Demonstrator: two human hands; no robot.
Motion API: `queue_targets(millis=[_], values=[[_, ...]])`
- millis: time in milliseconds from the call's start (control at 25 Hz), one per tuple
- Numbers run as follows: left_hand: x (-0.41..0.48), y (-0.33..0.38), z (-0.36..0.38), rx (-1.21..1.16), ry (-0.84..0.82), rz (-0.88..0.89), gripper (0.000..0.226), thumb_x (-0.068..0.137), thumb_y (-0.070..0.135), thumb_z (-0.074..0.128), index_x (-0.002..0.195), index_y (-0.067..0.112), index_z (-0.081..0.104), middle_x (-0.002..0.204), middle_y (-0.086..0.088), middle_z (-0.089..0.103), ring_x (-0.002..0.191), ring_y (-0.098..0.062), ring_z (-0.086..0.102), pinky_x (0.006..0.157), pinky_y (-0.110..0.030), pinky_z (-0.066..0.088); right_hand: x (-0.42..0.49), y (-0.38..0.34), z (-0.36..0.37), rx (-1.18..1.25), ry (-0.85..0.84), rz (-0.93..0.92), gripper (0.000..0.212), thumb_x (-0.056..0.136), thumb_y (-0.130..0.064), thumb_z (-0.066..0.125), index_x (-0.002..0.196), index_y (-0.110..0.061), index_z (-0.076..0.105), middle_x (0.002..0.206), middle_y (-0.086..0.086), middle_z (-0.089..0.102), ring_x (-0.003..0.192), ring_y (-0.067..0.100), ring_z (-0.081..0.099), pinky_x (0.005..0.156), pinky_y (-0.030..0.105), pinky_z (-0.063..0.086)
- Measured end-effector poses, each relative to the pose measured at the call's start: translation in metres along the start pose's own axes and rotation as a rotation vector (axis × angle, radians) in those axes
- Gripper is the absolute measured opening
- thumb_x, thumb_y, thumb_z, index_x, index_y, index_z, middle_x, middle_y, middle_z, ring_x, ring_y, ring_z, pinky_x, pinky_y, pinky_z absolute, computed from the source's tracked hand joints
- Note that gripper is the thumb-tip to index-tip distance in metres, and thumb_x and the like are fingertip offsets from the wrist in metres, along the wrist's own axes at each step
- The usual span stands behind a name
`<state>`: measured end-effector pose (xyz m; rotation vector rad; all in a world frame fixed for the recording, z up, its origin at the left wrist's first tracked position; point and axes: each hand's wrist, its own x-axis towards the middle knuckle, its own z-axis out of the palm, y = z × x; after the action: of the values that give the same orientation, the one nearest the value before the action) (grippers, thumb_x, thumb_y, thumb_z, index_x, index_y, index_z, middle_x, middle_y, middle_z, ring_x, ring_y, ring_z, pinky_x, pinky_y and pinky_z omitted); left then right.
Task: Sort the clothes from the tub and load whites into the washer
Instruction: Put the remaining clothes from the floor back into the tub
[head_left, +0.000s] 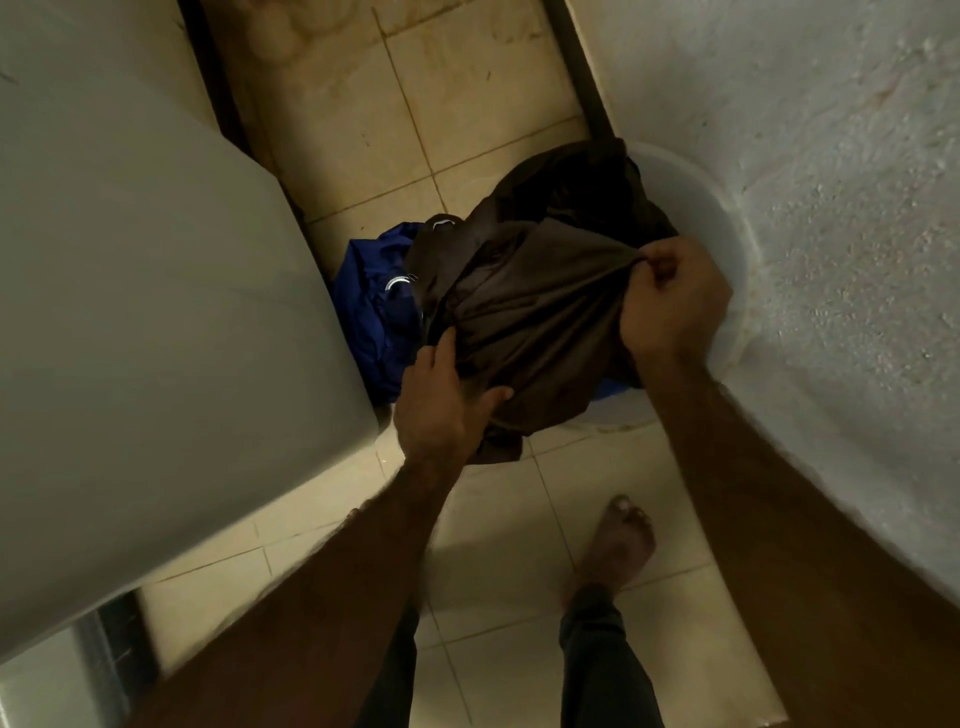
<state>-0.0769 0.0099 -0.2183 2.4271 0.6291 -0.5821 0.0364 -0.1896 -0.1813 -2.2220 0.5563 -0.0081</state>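
Observation:
A dark brown garment (540, 291) is stretched between both my hands above the pale tub (696, 202) on the floor. My right hand (672, 299) pinches a bunch of its fabric at the right. At its lower left edge my left hand (441, 402) grips the cloth, thumb on top. A blue garment (371, 312) with white markings lies on the floor to the left, partly under the brown one. The white washer (145, 312) fills the left side, its lid closed. The tub's inside is mostly hidden by the brown garment.
A rough white wall (831, 182) runs along the right, close to the tub. Beige floor tiles (353, 114) stretch ahead between washer and wall. My bare right foot (618, 545) stands on the tiles just behind the tub.

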Motion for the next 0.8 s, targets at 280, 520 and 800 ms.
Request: queue_targets(millis=[280, 520, 800], values=[[0.009, 0.024, -0.019, -0.044, 0.184, 0.001, 0.017, 0.097, 0.025, 0.057, 0.087, 0.012, 0.061, 0.079, -0.002, 0.057, 0.077, -0.026, 0.061, 0.068, -0.033, 0.044, -0.06, 0.015, 0.016, -0.263, -0.347, -0.37, 0.077, 0.082, -0.025, 0.063, 0.152, -0.023, 0.032, 0.156, 0.01, 0.029, 0.137, 0.028, 0.038, 0.111, 0.039, 0.038], [-0.006, 0.054, -0.021, -0.211, 0.067, 0.453, 0.02, 0.096, 0.029, 0.057, 0.104, 0.016, 0.069, 0.1, 0.006, 0.056, 0.092, -0.01, 0.052, 0.083, -0.023, 0.046, -0.072, 0.015, 0.041, -0.194, -0.435, -0.593, 0.062, 0.088, -0.047, 0.055, 0.14, -0.013, 0.05, 0.136, 0.015, 0.055, 0.099, 0.027, 0.065, 0.078, 0.039, 0.059], [-0.004, 0.047, -0.007, -0.205, 0.328, 0.104, 0.044, 0.097, 0.042, 0.061, 0.135, 0.021, 0.052, 0.143, -0.002, 0.048, 0.131, -0.019, 0.047, 0.11, -0.043, 0.046, -0.004, 0.025, 0.011, -0.241, -0.069, -0.411, 0.023, 0.091, -0.017, 0.058, 0.108, -0.009, 0.071, 0.103, 0.014, 0.069, 0.097, 0.033, 0.065, 0.094, 0.033, 0.047]])
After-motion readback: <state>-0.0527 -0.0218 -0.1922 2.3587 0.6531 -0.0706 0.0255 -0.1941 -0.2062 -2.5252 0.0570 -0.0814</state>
